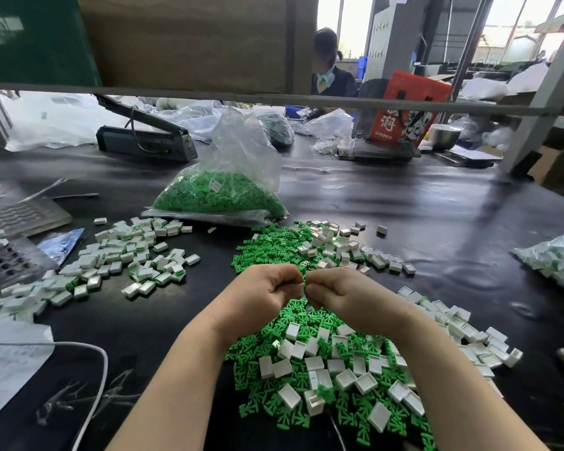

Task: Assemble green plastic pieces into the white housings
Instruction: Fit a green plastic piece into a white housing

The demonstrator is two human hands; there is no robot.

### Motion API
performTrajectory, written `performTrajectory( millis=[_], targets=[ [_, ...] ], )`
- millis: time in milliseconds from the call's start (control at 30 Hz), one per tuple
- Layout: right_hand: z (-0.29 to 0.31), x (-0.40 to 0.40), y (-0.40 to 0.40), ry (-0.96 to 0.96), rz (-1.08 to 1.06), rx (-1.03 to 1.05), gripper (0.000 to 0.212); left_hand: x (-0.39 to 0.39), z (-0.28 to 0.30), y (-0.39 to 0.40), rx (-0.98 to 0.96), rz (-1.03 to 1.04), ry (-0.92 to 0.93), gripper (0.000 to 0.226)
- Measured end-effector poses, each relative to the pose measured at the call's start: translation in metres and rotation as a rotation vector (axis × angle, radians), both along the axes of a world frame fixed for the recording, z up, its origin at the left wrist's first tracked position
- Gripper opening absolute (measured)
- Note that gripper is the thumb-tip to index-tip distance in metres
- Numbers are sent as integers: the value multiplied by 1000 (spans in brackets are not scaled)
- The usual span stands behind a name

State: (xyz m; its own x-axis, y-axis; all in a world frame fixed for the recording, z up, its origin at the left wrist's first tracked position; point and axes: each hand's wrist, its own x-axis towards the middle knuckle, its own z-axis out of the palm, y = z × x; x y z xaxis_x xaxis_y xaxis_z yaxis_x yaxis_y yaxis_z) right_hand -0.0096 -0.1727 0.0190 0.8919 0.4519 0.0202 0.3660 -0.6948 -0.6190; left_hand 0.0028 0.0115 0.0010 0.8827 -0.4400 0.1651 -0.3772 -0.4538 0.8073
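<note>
Both hands are meeting over the black counter (404, 203), knuckles up and fingertips turned toward each other. The right hand (336, 296) is pinching a small green piece (304, 285), and only a thin sliver of it is showing in the narrow gap between the two hands. The left hand (267, 291) is curling its fingers closed as well; I judge it is holding a white housing, but the fingers are hiding whatever is inside, so I cannot tell.

The green piece is lying just to the left of the right fingertips, pointing toward the left hand, and the visible sliver is standing more or less upright. The coming push will probably be going sideways, one hand toward the other, and both hands are equally near the meeting point.

Directly under the wrists, on the near side, the mixed pile of green pieces and white housings (323, 369) is lying loose. Beyond the knuckles a second mixed heap (306, 245) is waiting. Far to the left of the left hand the finished housings (127, 255) are collecting.
</note>
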Motion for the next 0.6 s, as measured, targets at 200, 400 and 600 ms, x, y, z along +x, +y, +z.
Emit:
performTrajectory(
  millis=[200,400,600],
  targets=[
    [-1,1,0,-25,-7,31,29,-2,3,0,-15,2,-36,14],
    [-3,2,-7,122,41,367,30,-5,10,0,-191,18,-1,9],
    [-10,1,-11,469,69,710,41,-9,17,-3,-269,61,-30,9]
  ],
)
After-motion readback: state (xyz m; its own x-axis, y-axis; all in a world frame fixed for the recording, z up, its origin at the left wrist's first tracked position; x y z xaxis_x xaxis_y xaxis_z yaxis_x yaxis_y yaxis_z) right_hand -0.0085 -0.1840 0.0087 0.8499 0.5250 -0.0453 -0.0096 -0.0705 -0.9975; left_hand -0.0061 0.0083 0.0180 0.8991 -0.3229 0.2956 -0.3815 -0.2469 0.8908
